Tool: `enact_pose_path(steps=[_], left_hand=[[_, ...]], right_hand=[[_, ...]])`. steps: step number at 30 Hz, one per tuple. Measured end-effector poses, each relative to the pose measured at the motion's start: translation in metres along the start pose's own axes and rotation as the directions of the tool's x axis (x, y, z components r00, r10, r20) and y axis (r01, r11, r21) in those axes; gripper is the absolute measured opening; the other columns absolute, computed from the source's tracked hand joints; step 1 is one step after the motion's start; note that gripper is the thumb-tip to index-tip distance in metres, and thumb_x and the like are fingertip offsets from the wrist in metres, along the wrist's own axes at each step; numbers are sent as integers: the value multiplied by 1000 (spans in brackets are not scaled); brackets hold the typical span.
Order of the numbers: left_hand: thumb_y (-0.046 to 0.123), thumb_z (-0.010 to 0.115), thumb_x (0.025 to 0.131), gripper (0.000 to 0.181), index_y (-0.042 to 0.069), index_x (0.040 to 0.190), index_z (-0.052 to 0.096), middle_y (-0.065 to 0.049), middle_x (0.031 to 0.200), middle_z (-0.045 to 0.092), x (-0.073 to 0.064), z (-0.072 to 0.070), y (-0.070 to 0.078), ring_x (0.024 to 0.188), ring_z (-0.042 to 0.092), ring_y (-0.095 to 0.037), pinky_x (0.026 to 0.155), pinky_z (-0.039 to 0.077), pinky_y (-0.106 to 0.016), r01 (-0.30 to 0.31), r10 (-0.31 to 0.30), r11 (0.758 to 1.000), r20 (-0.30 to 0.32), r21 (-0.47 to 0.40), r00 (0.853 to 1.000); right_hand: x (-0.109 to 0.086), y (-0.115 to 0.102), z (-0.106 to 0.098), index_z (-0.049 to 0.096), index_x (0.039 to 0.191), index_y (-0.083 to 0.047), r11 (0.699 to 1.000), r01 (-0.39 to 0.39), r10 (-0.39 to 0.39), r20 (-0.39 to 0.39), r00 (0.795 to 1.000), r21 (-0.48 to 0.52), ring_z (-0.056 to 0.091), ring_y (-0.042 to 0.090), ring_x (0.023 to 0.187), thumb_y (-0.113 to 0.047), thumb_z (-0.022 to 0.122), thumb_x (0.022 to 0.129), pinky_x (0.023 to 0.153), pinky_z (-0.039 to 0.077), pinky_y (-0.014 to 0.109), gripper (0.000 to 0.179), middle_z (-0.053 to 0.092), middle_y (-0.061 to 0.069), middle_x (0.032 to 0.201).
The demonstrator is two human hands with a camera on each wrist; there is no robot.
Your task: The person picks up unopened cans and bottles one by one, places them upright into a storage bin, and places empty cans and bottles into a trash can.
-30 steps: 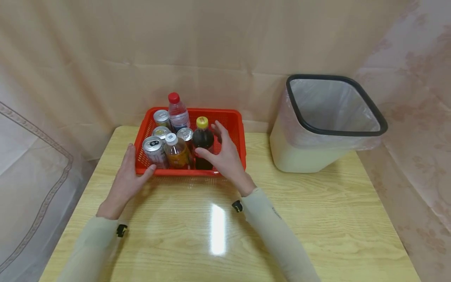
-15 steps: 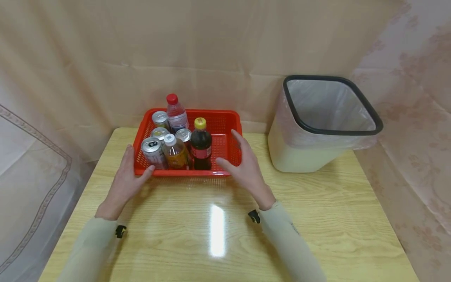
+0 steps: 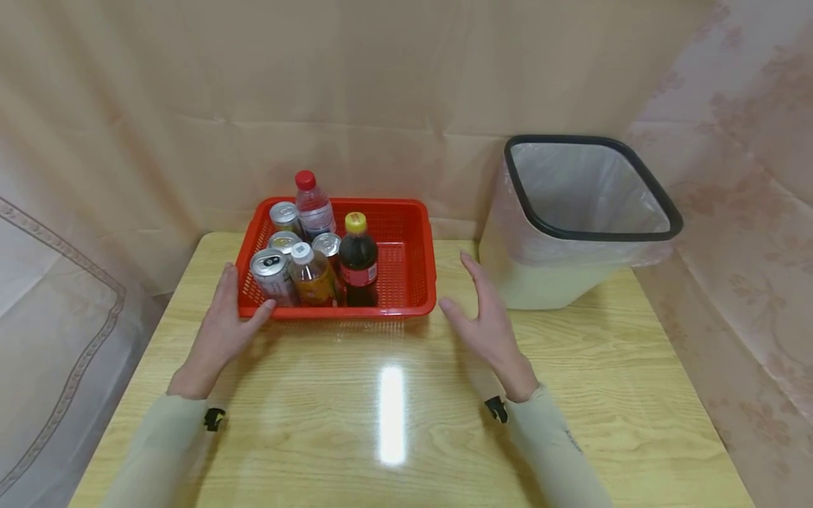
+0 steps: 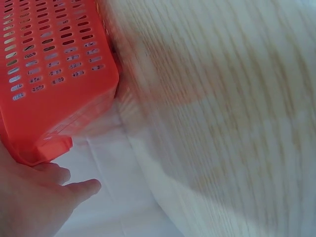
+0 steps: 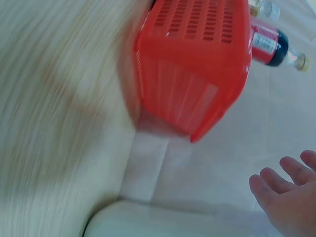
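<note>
My left hand [image 3: 222,324] rests against the front left corner of a red plastic basket [image 3: 406,310], thumb near the front rim and straight fingers along the left side. In the left wrist view, its fingertips [image 4: 84,190] show beside the basket's rim. Held apart from the basket, to its right, my right hand [image 3: 489,324] has spread fingers and nothing in them. Inside the basket stand a dark cola bottle [image 3: 358,257] with a yellow cap, an amber drink bottle [image 3: 314,286] with a white cap, a red-capped clear bottle [image 3: 315,212] and several drink cans [image 3: 272,275].
A cream trash bin [image 3: 527,279] with a black rim and clear liner stands at the back right of the wooden table [image 3: 305,409]. Beige curtain [image 3: 381,85] hangs close behind. The basket's right part has bare mesh floor.
My right hand has withdrawn from beside the cola bottle, out over the basket's right side to the table's right. The cola bottle stays upright. My left hand keeps its place at the basket corner.
</note>
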State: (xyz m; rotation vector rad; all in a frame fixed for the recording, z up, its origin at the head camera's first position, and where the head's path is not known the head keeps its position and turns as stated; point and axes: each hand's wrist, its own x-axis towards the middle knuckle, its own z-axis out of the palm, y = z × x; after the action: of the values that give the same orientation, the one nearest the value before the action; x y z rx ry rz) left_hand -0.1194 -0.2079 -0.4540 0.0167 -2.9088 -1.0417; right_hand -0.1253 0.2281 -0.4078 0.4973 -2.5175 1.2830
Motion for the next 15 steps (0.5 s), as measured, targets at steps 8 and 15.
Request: enact_pose_path(steps=[8,15], left_hand=[[57,56,101,103,-1,164,-3,-25,171,-4,-1,-3,-2,156,1,-47,119,16,-70,-12,12,999,8,33,1000],[57,53,101,100,-1,164,2,-26,171,0,-7,-8,2,156,1,-48,121,5,-71,-17,20,997,-36,77,999]], right_hand=[[-15,18,-26,39,159,-6,994,43,-49,-54,997,-97,38,33,149,-32,69,95,122,28,53,75,41,10,163],[-29,33,-48,40,158,-5,975,100,-111,-45,993,-197,37,36,149,-36,67,97,124,25,42,74,39,14,163]])
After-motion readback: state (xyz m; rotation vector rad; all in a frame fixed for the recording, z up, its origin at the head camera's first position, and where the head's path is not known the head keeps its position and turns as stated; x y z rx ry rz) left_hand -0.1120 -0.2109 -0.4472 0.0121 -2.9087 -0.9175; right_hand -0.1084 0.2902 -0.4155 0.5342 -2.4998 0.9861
